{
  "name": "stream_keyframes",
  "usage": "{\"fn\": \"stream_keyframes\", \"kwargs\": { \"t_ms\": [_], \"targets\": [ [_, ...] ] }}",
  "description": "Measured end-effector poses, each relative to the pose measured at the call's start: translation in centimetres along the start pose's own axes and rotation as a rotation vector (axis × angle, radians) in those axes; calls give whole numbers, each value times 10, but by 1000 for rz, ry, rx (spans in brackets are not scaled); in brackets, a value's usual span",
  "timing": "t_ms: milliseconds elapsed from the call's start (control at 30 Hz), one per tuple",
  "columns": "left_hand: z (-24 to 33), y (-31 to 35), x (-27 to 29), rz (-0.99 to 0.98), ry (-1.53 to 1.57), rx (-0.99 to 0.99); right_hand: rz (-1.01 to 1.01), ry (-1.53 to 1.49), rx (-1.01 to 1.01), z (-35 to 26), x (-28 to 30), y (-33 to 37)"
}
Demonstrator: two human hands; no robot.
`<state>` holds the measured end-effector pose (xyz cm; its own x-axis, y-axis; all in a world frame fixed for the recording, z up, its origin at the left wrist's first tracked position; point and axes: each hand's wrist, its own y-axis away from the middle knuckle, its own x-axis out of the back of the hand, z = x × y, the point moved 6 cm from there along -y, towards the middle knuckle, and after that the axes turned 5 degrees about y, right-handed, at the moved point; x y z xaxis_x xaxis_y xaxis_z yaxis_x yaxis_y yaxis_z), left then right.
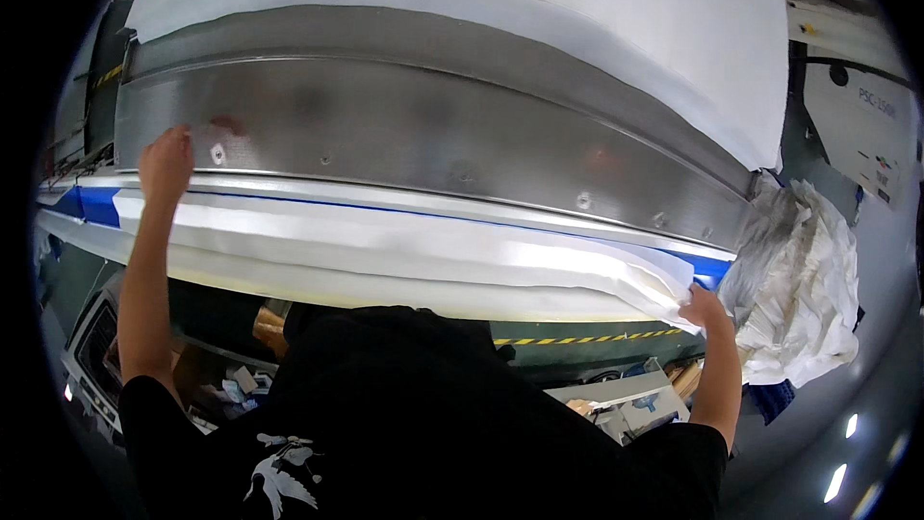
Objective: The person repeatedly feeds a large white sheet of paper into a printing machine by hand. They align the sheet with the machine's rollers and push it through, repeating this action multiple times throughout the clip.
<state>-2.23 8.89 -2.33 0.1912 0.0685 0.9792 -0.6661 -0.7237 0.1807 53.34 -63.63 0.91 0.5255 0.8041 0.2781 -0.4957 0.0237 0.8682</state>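
At far left, a grey-framed case (91,347) stands below the work surface. Next to it, a blue strip (99,205) emerges at the left end of a long white sheet (404,241). The left hand (166,164) is raised over the left part of a grey metal panel (385,120), its fingers curled and close together; whether they hold anything cannot be told. The panel, set with several small round fasteners, extends across the middle, with a broad white cover (577,0) along its far side. The white sheet, the object being handled, lies lengthwise on the person's side of the panel, its surface folded and wavy. Below it, at centre, is the person's black shirt (414,424); to the right, a yellow-and-black floor stripe (587,339) runs beneath the near edge. The right hand (705,309) grips the sheet's right end, fingers closed on the gathered material. Just beyond this hand hangs a crumpled whitish sheet (799,279). A white machine housing (852,120) stands at upper right.
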Motion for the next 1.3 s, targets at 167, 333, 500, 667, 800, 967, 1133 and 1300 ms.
{"fn": "stream_keyframes", "kwargs": {
  "t_ms": [167,333,500,667,800,967,1133,1300],
  "targets": [
    [88,-9,-3,-61,139,-10,-71,53,170,-12,-19,-25],
    [82,8,11,25,183,43,-11,-56,122,-45,26,-24],
    [53,34,8,-31,219,362,413,-180,-20,-33,22,-22],
    [46,66,-10,160,304,308,423,-242,67,-72,-5,-29],
    [79,77,1,272,291,120,514,-285,180,-140,11,-16],
    [92,58,16,356,426,-38,550,-282,306,-216,34,17],
    [84,31,30,435,391,12,596,-265,348,-244,77,36],
    [67,5,46,519,478,61,700,-184,484,-295,157,64]
  ]
}}
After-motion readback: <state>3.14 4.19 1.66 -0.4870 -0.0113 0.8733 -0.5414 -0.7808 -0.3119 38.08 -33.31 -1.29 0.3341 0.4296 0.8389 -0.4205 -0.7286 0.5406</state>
